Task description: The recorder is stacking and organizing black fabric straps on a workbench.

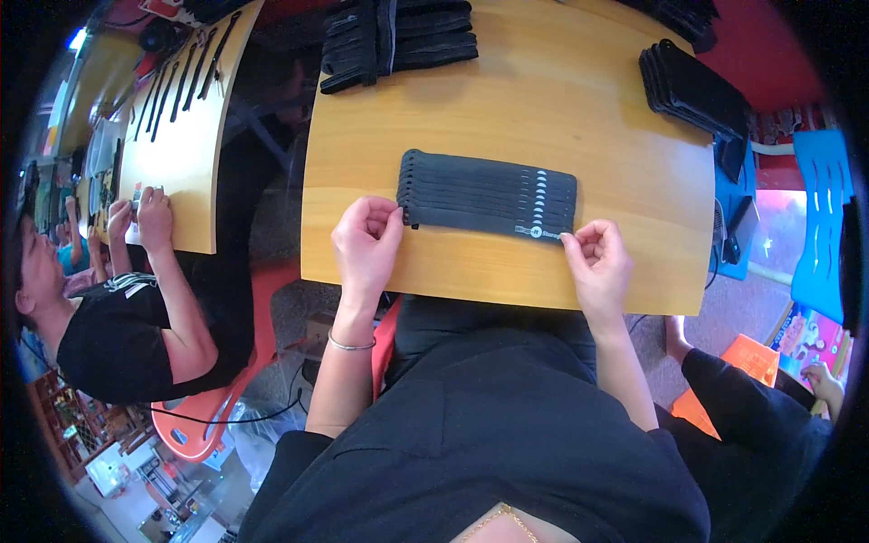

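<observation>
Several black straps [480, 185] lie overlapped in a fanned row on the table before me, their rounded ends at the left and white printed marks near the right ends. Along the near edge of the row lies the closest strap [480, 222]. My left hand [367, 242] pinches its left end between thumb and fingers. At the opposite end my right hand [601, 264] grips the strap's corner by the printed mark, fingers curled. Both hands rest close to the table's front part.
The wooden table [362, 136] carries a bundle of black straps [398, 45] at the far left and a stack of black straps [692, 86] at the far right. A person [127, 335] works at another table [181, 172] on the left, where thin black straps [186, 77] lie.
</observation>
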The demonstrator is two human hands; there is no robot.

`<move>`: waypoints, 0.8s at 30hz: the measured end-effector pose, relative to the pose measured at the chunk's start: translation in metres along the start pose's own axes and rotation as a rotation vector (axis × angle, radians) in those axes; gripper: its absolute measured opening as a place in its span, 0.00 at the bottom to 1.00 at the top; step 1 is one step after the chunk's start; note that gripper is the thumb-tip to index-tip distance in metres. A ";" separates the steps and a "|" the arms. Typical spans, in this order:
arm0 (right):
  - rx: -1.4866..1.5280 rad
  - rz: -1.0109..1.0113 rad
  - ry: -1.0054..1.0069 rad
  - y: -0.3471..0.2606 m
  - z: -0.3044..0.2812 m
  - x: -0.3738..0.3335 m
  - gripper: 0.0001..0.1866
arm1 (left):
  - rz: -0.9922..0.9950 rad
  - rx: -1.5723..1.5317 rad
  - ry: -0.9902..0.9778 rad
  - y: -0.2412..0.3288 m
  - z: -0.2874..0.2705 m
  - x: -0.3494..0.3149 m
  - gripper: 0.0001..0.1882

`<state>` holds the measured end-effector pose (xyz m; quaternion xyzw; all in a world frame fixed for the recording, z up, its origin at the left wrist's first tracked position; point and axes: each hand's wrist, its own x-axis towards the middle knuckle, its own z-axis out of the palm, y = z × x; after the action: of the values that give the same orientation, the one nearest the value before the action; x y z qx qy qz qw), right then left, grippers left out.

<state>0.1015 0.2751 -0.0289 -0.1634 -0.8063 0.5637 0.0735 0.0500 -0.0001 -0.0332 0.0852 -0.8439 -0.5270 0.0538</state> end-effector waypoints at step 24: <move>-0.087 -0.044 0.021 -0.002 0.002 0.001 0.09 | -0.036 0.001 0.017 0.000 0.002 0.000 0.02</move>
<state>0.0993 0.2729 -0.0284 -0.1544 -0.8328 0.5245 0.0871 0.0499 0.0016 -0.0339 0.1048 -0.8420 -0.5267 0.0515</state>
